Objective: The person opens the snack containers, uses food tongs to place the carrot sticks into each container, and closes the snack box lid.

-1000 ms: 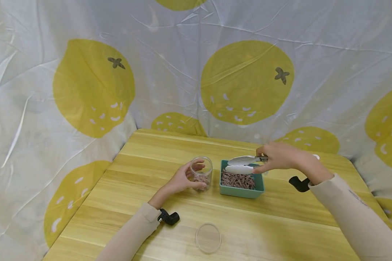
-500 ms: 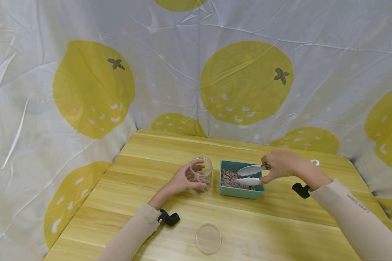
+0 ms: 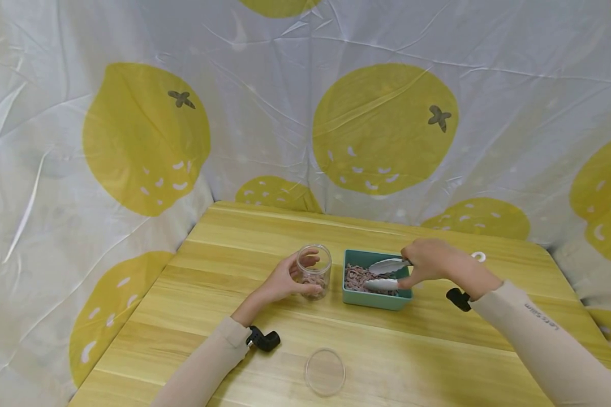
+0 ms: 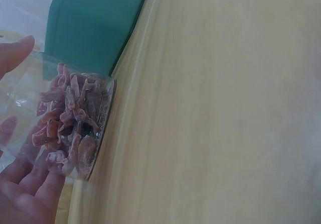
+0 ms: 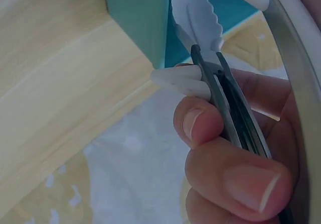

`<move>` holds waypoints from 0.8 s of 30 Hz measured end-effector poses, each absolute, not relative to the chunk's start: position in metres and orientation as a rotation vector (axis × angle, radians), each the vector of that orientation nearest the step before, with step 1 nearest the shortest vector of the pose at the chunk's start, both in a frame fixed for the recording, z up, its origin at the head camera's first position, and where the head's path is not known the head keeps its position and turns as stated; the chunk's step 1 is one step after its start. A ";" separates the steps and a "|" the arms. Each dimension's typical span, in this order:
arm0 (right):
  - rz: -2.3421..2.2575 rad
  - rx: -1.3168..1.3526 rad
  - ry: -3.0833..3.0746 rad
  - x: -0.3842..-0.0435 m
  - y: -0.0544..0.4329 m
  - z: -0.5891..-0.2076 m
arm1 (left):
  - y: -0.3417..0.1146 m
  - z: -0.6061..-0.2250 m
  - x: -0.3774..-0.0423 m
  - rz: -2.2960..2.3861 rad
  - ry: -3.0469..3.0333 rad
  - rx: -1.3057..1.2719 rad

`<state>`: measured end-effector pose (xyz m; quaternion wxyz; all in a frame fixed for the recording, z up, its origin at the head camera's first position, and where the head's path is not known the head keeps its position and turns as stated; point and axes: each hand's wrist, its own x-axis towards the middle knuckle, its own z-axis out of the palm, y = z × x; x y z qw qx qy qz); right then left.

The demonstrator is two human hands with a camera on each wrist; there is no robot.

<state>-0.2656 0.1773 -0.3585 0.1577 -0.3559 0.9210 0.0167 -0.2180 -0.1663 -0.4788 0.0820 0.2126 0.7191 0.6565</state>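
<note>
My left hand (image 3: 280,282) grips a clear jar (image 3: 323,277) standing on the table, thumb on the near side and fingers round the far side. Brownish-pink dried strips (image 4: 72,113) fill its lower part, and its top is uncovered. To its right stands a teal rectangular box (image 3: 374,301) with more of the same strips (image 3: 356,277). My right hand (image 3: 430,260) holds metal tongs with white scalloped tips (image 3: 387,265), which lie spread apart down among the strips in the box. Whether strips sit between the tips is unclear.
A clear round lid (image 3: 325,371) lies on the wooden table (image 3: 224,243) near the front. Behind and to the left hangs a pale lemon-print cloth (image 3: 265,113). Black wrist mounts (image 3: 265,340) stick out from both sleeves.
My right hand has lowered the tongs from above the box into the strips; since half a second ago they have shifted slightly left. My left hand and the jar stay put.
</note>
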 end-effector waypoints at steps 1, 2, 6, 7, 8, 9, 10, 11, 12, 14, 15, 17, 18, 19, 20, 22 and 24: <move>0.054 -1.019 2.635 -0.266 0.176 -0.360 | -0.167 -0.483 -0.220 1.960 2.153 0.642; 0.068 -1.025 2.638 -0.266 0.175 -0.361 | -0.167 -0.486 -0.222 1.957 2.160 0.648; 0.115 -1.055 2.646 -0.266 0.170 -0.367 | -0.169 -0.499 -0.228 1.936 2.181 0.659; 0.124 -1.065 2.648 -0.265 0.168 -0.368 | -0.169 -0.499 -0.228 1.931 2.185 0.658; 0.130 -1.075 2.651 -0.265 0.167 -0.369 | -0.169 -0.499 -0.228 1.925 2.187 0.657; 0.127 -1.086 2.654 -0.264 0.166 -0.369 | -0.169 -0.498 -0.227 1.922 2.186 0.657; 0.124 -1.101 2.657 -0.263 0.165 -0.370 | -0.169 -0.498 -0.227 1.920 2.187 0.659; 0.116 -1.108 2.661 -0.262 0.165 -0.370 | -0.169 -0.498 -0.227 1.919 2.189 0.660; 0.104 -1.118 2.664 -0.262 0.165 -0.370 | -0.169 -0.499 -0.227 1.919 2.189 0.664; 0.081 -1.138 2.668 -0.261 0.165 -0.371 | -0.170 -0.498 -0.228 1.924 2.190 0.671; 0.068 -1.149 2.669 -0.261 0.166 -0.371 | -0.170 -0.498 -0.228 1.927 2.189 0.672; 0.044 -1.170 2.669 -0.261 0.167 -0.371 | -0.170 -0.497 -0.228 1.928 2.188 0.676; 0.037 -1.183 2.667 -0.261 0.168 -0.372 | -0.170 -0.497 -0.228 1.927 2.188 0.677; 0.025 -1.186 2.665 -0.261 0.169 -0.372 | -0.170 -0.497 -0.228 1.927 2.186 0.677; 0.017 -1.198 2.662 -0.261 0.169 -0.373 | -0.170 -0.497 -0.228 1.926 2.185 0.674; 0.000 -1.212 2.654 -0.261 0.170 -0.375 | -0.170 -0.498 -0.228 1.929 2.181 0.670; -0.009 -1.235 2.642 -0.262 0.170 -0.376 | -0.169 -0.498 -0.228 1.929 2.183 0.666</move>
